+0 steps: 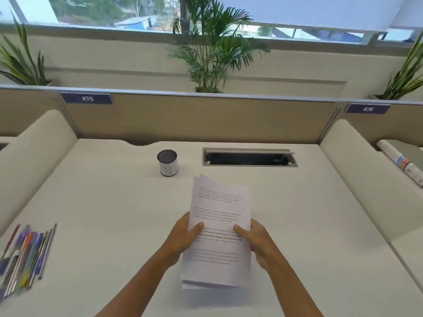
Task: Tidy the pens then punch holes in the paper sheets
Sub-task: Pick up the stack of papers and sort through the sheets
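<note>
From the head camera I see both hands out over the middle of the white desk, sharing a stack of printed paper sheets. My left hand grips the stack's left edge, thumb on top of the page and fingers curled under it; my right hand does the same on the right edge. The sheets tilt up off the desk, slightly fanned at the near and far ends. The pens lie in a loose bundle at the desk's near left edge, well apart from the paper. A small round pen cup stands upright beyond the sheets, beside an open cable tray.
</note>
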The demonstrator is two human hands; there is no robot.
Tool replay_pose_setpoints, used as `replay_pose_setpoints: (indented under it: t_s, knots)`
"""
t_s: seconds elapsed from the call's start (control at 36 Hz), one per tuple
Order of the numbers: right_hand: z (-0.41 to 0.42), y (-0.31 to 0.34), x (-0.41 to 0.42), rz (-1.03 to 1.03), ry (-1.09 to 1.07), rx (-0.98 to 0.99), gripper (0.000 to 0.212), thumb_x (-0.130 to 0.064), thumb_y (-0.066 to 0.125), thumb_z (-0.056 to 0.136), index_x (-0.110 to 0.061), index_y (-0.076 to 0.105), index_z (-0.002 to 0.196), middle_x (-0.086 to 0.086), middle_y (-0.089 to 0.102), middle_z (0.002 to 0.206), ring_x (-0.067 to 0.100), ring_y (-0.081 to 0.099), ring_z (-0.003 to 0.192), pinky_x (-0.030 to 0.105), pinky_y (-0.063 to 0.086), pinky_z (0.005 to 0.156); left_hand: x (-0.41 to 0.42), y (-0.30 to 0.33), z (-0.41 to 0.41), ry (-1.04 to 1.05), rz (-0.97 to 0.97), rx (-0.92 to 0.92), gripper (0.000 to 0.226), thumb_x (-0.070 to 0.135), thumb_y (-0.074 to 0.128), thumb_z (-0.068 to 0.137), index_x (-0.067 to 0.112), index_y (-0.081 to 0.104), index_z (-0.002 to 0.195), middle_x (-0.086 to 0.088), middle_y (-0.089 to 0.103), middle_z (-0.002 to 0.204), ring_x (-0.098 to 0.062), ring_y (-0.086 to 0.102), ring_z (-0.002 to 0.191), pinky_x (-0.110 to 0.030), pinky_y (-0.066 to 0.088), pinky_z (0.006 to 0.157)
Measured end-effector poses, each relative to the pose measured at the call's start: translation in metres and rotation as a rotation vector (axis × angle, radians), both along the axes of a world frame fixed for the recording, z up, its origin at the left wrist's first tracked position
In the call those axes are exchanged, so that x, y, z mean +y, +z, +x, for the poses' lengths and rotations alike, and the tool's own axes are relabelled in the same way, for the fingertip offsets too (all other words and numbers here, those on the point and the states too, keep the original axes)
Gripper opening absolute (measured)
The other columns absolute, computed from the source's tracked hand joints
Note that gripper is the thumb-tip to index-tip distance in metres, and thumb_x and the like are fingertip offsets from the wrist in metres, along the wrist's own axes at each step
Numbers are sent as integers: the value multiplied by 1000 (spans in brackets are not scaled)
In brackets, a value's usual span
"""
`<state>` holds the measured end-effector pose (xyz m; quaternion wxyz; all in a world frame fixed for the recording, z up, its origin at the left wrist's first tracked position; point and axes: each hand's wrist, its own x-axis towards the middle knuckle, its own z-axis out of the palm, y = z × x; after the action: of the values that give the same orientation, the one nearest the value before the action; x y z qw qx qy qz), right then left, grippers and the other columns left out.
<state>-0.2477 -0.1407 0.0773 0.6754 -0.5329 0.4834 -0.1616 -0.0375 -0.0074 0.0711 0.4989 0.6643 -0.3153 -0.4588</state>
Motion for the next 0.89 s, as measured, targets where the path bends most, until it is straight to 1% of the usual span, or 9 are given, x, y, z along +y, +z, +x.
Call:
replay_pose_setpoints:
  t_s: [0.08,0.14,0.22,0.28,0.42,0.61,0.69,0.81,0.89]
  knots:
    - [16,3,8,-33,-36,12,29,-15,76,93,-18,72,122,-1,81,113,16,80,96,25,60,67,8,2,11,41,-12,-25,32,31,65,104,28,64,136,8,77,129,-17,77,112,-45,64,97]
    - [24,5,11,-76,-66,10,27,-13,77,92,-18,72,118,1,81,111,16,80,92,28,62,65,11,6,17,78,-21,-45,30,27,65,105,27,65,134,7,78,127,-19,77,111,-43,66,94]
    - [37,9,15,-160,-107,-43,27,-9,79,90,-18,73,115,1,81,110,20,80,93,43,67,77,14,16,21,171,-84,-68,23,17,66,104,29,70,124,9,80,117,-18,79,105,-32,67,81]
    - [45,13,19,-229,-130,-91,28,-8,79,90,-19,73,115,1,81,109,23,79,97,48,67,83,16,24,24,232,-152,-76,22,15,69,102,26,74,120,6,82,113,-18,79,101,-33,67,79]
    - [61,28,31,-385,-192,-204,31,-17,78,93,-19,69,123,-6,79,110,15,76,99,35,66,80,16,38,31,360,-252,-57,26,19,77,96,18,75,122,1,82,111,-21,79,97,-37,68,79]
    - [73,10,50,-371,-277,-190,33,-16,78,94,-24,66,124,-8,77,111,7,73,101,21,62,76,24,20,34,393,-209,-33,16,22,81,93,17,78,107,-3,83,99,-21,79,89,-36,67,76]
    - [74,-14,59,-311,-258,-165,31,-17,79,93,-32,67,118,-11,77,107,12,73,105,25,62,79,33,-5,30,404,-121,-43,11,20,85,90,15,81,98,-5,83,93,-23,80,89,-30,65,74]
    - [76,-24,63,-300,-258,-145,25,-22,76,95,-38,68,113,-19,77,103,10,72,104,28,60,85,35,-9,29,416,-93,7,17,22,86,88,21,81,103,8,84,96,-17,80,92,-23,63,69]
    - [79,-23,60,-317,-238,-135,25,-21,74,97,-39,68,112,-16,77,103,5,72,100,31,61,87,29,-3,34,416,-120,11,24,25,86,88,20,79,110,4,84,98,-15,80,89,-28,64,70]
